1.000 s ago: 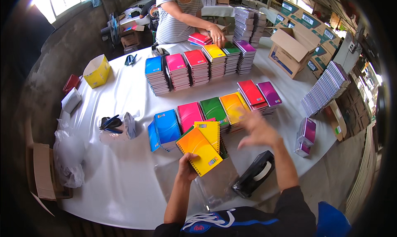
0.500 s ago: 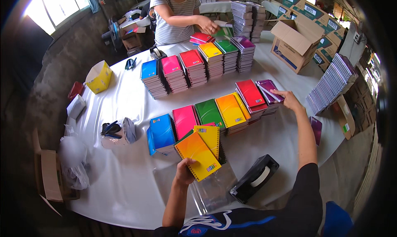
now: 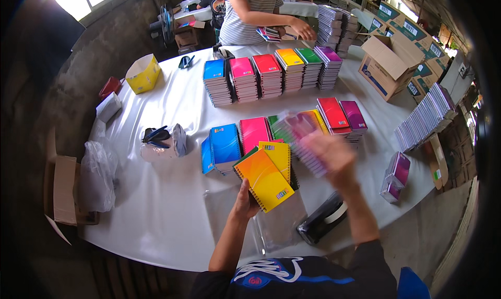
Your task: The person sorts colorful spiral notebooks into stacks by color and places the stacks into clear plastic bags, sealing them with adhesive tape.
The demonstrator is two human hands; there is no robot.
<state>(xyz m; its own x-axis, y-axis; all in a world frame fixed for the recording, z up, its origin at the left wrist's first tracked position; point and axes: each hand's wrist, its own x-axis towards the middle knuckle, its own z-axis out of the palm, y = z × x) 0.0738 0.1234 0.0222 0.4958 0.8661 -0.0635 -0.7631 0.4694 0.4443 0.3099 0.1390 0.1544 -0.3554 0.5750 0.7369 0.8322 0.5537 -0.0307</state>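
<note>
My left hand (image 3: pixel 247 201) is closed on a fanned bundle of spiral notebooks, with a yellow-orange notebook (image 3: pixel 265 180) on top and a green cover peeking out behind. In my right hand (image 3: pixel 336 155) is a purple notebook (image 3: pixel 298 137), smeared by motion, held above the near row and close to the bundle. That row has a blue stack (image 3: pixel 225 143), a pink stack (image 3: pixel 254 134), a partly hidden green and yellow pair, a red stack (image 3: pixel 333 114) and a purple stack (image 3: pixel 355 116). Beneath my left hand lies a clear plastic bag (image 3: pixel 279 228).
A black tape dispenser (image 3: pixel 318 223) sits by my right forearm. Beyond the near row stands a second row of notebook stacks (image 3: pixel 269 72). Across the table a person in a striped shirt (image 3: pixel 248 17) holds notebooks. An open carton (image 3: pixel 386 72) stands far right; purple notebooks (image 3: pixel 396 176) lie below.
My right hand has lifted a purple notebook off the right-end stack and carried it left toward the bundle. The view has shifted. The person opposite has drawn notebooks back from the far row.
</note>
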